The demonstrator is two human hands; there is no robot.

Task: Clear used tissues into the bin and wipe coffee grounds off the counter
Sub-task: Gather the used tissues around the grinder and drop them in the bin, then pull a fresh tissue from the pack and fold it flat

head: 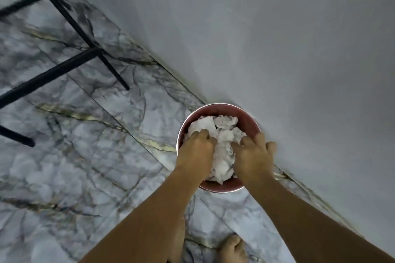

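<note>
Tissues (222,141) in bin (250,120) on marble floor (85,145) beside wall (277,38)

Both hands hide the near rim of the bin (215,111) and part of the tissues (222,141); black furniture legs (64,70), blurred, run off-frame left.

A round bin (218,111) with a reddish-brown inner wall and a pale rim is seen from above, set on the marble-patterned floor (74,156) right against the grey wall (277,49). It is filled nearly to the rim with crumpled white tissues (222,132) (some faintly marked with grey), heaped loosely inside the bin and bunched toward its near side.
</note>
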